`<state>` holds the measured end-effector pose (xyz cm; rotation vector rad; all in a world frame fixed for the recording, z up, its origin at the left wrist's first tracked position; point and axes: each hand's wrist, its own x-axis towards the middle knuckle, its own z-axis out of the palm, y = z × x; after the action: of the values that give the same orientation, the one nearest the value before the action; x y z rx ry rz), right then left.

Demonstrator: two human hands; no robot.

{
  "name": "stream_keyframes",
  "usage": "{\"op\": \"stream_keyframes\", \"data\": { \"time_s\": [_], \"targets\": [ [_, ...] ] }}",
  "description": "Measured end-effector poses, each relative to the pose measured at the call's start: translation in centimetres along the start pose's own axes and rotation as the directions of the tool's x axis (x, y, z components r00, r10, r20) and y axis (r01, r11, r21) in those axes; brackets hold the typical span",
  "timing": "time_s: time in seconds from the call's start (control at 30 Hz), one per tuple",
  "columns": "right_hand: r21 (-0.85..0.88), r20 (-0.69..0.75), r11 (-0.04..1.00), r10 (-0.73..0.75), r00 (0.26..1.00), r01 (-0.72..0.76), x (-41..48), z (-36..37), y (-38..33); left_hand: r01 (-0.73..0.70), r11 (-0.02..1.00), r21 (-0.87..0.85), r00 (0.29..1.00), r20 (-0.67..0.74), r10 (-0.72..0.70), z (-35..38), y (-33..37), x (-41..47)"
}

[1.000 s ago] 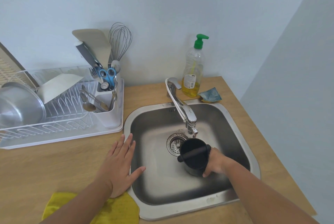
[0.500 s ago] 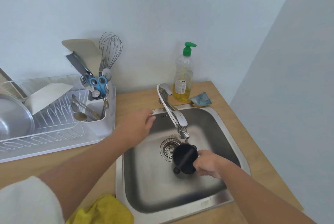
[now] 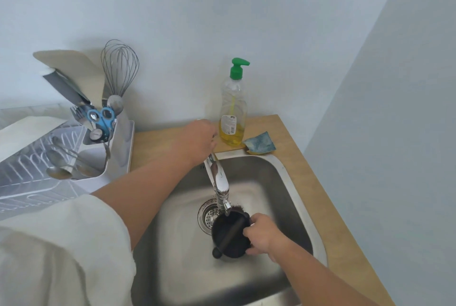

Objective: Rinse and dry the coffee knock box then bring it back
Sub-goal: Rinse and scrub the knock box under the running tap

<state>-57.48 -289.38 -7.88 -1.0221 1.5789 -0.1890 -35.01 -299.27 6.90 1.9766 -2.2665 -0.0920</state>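
Observation:
The black knock box, a round cup with a bar across its mouth, is held in the steel sink just under the tap spout. My right hand grips its right side. My left hand rests closed over the tap's lever at the sink's back edge, hiding it. No water stream is visible. Dark coffee grounds lie by the drain.
A soap bottle and a blue sponge stand behind the sink on the wooden counter. A dish rack with a utensil holder sits at left. A wall rises close on the right.
My left hand rose from the counter by the sink's left rim and reached to the tap lever. The knock box shifted slightly under the spout. The yellow cloth left the view.

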Motion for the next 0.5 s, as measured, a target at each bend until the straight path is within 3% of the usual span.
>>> {"op": "stream_keyframes", "data": {
  "time_s": [0.27,0.33,0.5],
  "targets": [
    [-0.062,0.074,0.995,-0.076,0.994,0.08,0.2,-0.1,0.0,-0.027,0.974,0.225,1.0,0.017,0.024,0.0,-0.2,0.7],
    [-0.008,0.094,0.998,-0.066,0.993,0.067,0.4,0.4,-0.1,-0.041,0.965,0.261,0.999,0.018,0.037,0.0,-0.2,0.7],
    [0.088,0.108,0.996,-0.037,0.993,0.027,0.5,1.5,-0.5,0.074,0.982,0.172,0.994,-0.096,-0.059,-0.6,-0.5,1.4]
  ]
}}
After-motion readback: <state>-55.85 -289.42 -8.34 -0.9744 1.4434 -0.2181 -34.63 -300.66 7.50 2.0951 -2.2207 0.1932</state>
